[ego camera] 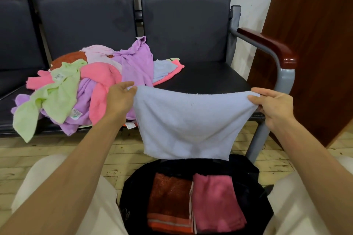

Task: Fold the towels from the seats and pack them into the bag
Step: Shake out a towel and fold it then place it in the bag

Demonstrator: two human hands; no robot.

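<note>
Item held: one pale blue towel [191, 124], stretched between both hands and hanging free; the left hand [119, 98] pinched its upper left corner, the right hand [273, 105] pinched its upper right corner, the fingertips of each partly buried in the cloth. Below the grip the towel's lower edge hung just over the black bag [248, 187], covering the bag's far rim; the bag's near side was cut off by the bottom of the view and by the person's light trousers on either side. In the bag, directly beneath the held towel: one folded orange-red towel [170, 202] with a striped border and one folded dark pink towel [217, 202], side by side and touching, their lower layers not visible. Left of the left hand, on the dark seats [206, 76]: a loose heap of unfolded towels [82, 86], lilac, pink, light green, pale pink and rust among them, overlapping so that no count could be made; one green towel drooped over the seat's front edge. Beyond the right hand: a grey metal armrest with a reddish wooden cap [267, 44], and a brown wooden panel [315, 53] leaning on the wall, cropped at the right margin.
</note>
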